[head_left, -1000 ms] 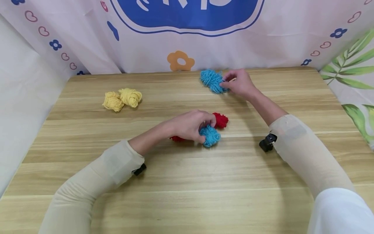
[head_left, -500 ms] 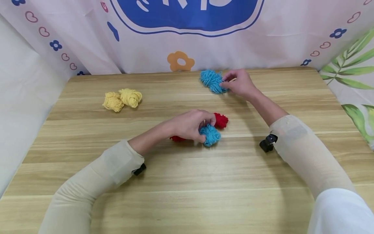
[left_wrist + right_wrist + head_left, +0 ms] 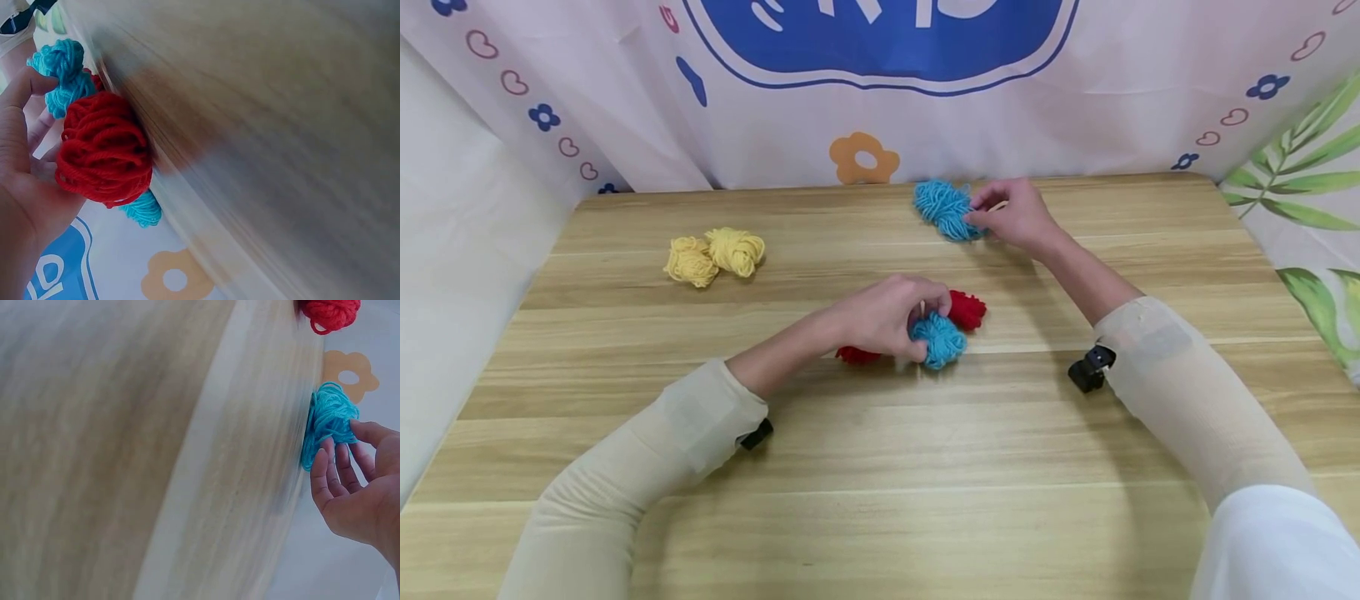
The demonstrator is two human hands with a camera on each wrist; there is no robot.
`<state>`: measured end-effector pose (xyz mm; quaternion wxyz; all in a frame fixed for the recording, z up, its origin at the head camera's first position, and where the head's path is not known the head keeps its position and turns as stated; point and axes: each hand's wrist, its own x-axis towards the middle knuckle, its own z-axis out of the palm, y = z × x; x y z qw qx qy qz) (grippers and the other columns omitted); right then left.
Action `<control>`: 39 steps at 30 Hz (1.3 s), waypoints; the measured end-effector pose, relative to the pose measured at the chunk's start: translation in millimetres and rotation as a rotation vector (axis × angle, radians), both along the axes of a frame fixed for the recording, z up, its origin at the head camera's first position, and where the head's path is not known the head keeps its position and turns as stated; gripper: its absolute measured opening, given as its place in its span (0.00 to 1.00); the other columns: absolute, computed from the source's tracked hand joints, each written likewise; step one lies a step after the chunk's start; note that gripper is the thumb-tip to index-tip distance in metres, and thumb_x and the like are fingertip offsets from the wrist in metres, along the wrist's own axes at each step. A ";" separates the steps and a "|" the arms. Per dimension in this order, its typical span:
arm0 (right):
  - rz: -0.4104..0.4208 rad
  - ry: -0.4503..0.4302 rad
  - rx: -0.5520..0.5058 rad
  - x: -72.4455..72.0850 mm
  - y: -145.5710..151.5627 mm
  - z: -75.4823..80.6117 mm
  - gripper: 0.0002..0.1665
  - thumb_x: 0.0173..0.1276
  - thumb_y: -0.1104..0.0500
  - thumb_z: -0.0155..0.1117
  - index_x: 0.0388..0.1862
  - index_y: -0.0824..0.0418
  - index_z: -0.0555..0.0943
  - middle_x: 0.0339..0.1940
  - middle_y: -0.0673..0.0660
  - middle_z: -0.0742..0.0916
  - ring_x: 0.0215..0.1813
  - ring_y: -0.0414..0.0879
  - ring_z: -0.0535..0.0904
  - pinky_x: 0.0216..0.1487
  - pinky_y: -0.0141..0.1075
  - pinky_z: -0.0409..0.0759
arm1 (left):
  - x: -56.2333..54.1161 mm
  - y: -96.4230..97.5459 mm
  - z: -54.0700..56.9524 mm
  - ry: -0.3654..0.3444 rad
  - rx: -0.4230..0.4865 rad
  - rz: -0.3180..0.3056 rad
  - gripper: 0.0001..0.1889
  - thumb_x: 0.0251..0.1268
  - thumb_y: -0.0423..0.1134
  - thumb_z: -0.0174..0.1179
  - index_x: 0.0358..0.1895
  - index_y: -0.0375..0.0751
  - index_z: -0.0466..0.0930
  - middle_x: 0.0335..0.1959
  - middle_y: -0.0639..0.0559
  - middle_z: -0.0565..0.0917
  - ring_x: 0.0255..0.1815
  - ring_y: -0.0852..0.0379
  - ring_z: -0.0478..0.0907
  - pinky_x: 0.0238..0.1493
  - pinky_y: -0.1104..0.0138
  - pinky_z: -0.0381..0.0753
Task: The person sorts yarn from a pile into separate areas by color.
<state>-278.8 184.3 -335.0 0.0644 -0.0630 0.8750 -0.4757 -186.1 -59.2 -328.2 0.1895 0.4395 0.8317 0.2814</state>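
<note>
A broad wood-grain tabletop (image 3: 880, 500) with pale and brown bands fills most of the view. Along its far edge hangs a white cloth backdrop (image 3: 775, 142) printed with a blue emblem, hearts and flowers. Over the tabletop reach a person's two arms in stretchy beige sleeves (image 3: 1202, 408), the right one running up under a white sleeve (image 3: 1270, 542).

The left hand (image 3: 891, 317) is over the middle of the tabletop, fingers bent, pinching yarn between thumb and fingertip. The right hand (image 3: 1015, 218) is by the far edge, right of its midpoint, with thumb and fingertips pinching one end of another piece.

Bright red wound yarn (image 3: 967, 310) lies around the tabletop's middle, showing on both sides of the left hand; its centre is hidden, so I cannot tell whether it is one piece. A pale yellow, two-lobed yarn bundle (image 3: 718, 252) lies toward the far left corner. A turquoise-blue, twisted yarn bundle (image 3: 943, 208) lies at the far edge, its right end in the right hand. A smaller turquoise-blue, rounded yarn bundle (image 3: 942, 342) is in the left hand's pinch, just beside the red yarn; I cannot tell whether they touch.

Smallest are the black wrist devices (image 3: 1090, 369), one at each cuff.
</note>
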 end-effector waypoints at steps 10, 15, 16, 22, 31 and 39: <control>0.006 0.019 -0.011 5.2 3.4 0.8 0.15 0.72 0.58 0.71 0.50 0.68 0.84 0.43 0.57 0.84 0.42 0.50 0.81 0.35 0.32 0.85 | -2.3 -1.1 3.5 -0.002 0.051 0.043 0.21 0.57 0.34 0.74 0.52 0.36 0.79 0.46 0.48 0.84 0.44 0.52 0.79 0.44 0.67 0.83; 0.015 0.035 -0.026 8.8 4.4 2.1 0.14 0.72 0.59 0.71 0.49 0.69 0.84 0.42 0.57 0.84 0.42 0.51 0.82 0.35 0.33 0.85 | -4.2 -2.2 6.3 0.002 0.073 0.066 0.22 0.56 0.34 0.75 0.53 0.36 0.79 0.45 0.48 0.84 0.44 0.52 0.79 0.45 0.66 0.84; 0.017 0.036 -0.031 9.5 4.5 2.5 0.14 0.72 0.59 0.71 0.49 0.69 0.84 0.42 0.57 0.84 0.42 0.52 0.82 0.35 0.33 0.85 | -4.4 -2.5 6.8 0.003 0.077 0.070 0.22 0.56 0.34 0.75 0.53 0.36 0.79 0.45 0.48 0.84 0.44 0.52 0.79 0.45 0.65 0.84; 0.024 0.035 -0.039 12.9 5.8 4.2 0.13 0.73 0.59 0.70 0.49 0.69 0.84 0.41 0.56 0.84 0.43 0.54 0.82 0.36 0.34 0.86 | -6.4 -4.3 11.1 -0.009 0.113 0.093 0.20 0.56 0.31 0.73 0.52 0.34 0.79 0.43 0.47 0.84 0.42 0.51 0.80 0.45 0.61 0.86; 0.036 0.047 -0.054 18.1 9.3 6.0 0.12 0.72 0.62 0.71 0.48 0.70 0.84 0.39 0.56 0.85 0.42 0.57 0.85 0.33 0.34 0.84 | -15.3 -8.6 17.7 -0.013 0.133 0.137 0.20 0.56 0.30 0.71 0.51 0.34 0.78 0.43 0.46 0.84 0.42 0.50 0.80 0.46 0.59 0.85; 0.075 0.039 -0.045 26.8 9.7 8.7 0.11 0.72 0.63 0.70 0.47 0.70 0.84 0.38 0.56 0.85 0.42 0.58 0.85 0.35 0.35 0.85 | -25.1 -14.2 22.7 0.015 0.158 0.170 0.19 0.55 0.30 0.70 0.50 0.34 0.77 0.41 0.44 0.82 0.40 0.49 0.80 0.48 0.54 0.85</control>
